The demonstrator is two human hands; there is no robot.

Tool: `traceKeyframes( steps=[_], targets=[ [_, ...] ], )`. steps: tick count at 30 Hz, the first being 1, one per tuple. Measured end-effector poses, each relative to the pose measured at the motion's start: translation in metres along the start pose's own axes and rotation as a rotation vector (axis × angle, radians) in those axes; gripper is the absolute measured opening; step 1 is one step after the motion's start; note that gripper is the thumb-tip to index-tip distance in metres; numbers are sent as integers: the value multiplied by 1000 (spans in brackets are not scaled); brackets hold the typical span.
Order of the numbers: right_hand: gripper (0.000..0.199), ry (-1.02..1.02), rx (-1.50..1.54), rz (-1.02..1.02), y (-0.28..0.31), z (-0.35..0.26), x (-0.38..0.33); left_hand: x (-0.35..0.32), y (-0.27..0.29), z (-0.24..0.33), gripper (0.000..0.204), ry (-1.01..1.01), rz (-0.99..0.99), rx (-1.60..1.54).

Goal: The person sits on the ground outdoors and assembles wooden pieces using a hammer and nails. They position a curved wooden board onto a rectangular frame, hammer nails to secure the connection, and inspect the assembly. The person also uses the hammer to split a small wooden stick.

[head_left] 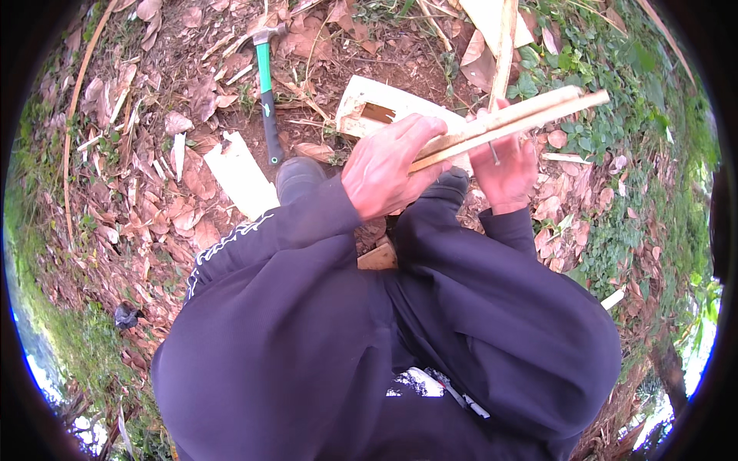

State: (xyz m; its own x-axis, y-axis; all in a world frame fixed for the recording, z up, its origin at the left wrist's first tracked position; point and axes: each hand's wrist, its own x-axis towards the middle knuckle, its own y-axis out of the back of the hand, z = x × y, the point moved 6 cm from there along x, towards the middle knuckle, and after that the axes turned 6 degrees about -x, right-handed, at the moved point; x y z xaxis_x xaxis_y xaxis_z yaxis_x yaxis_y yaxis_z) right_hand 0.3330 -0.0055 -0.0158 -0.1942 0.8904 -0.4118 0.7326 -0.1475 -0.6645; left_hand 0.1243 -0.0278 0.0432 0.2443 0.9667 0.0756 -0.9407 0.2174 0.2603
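Observation:
My left hand (392,165) is closed round the near end of two thin pale wooden strips (530,117). Side by side, the strips slant up to the right, with a narrow gap toward their far ends. My right hand (507,173) is behind and under them, palm up. Its fingers reach past the strips, and some fingertips show above the upper edge. A thin metal nail (494,154) points down from the lower strip in front of that palm; whether it is fixed in the wood I cannot tell. Beneath my left hand lies a pale board (415,104) with a rectangular slot.
A hammer (266,84) with a green and black handle lies left of the board. A split wood slab (240,177) rests beside my left boot (300,178). More wood lengths (503,54) lie at the upper right. Dry leaves and green plants (607,131) cover the ground.

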Motion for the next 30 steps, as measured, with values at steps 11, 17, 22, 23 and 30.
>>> traceKeyframes(
  steps=[11, 17, 22, 23, 30],
  targets=[
    [82, 1136, -1630, -26, -82, -149, -38, 6, 22, 14, 43, -235, -14, 122],
    [55, 694, -2411, -558, -151, -96, -11, 23, 36, -17, 42, 88, -350, -132],
    [37, 447, -2208, -667, -108, -44, 31, 30, 45, -66, 47, 284, -607, -275],
    [35, 330, -2142, -666, -99, -30, 45, 30, 50, -78, 49, 212, -590, -200],
    [29, 333, -1849, -540, -73, 22, 89, 54, 88, -102, 39, 178, -404, 234]
  ],
)
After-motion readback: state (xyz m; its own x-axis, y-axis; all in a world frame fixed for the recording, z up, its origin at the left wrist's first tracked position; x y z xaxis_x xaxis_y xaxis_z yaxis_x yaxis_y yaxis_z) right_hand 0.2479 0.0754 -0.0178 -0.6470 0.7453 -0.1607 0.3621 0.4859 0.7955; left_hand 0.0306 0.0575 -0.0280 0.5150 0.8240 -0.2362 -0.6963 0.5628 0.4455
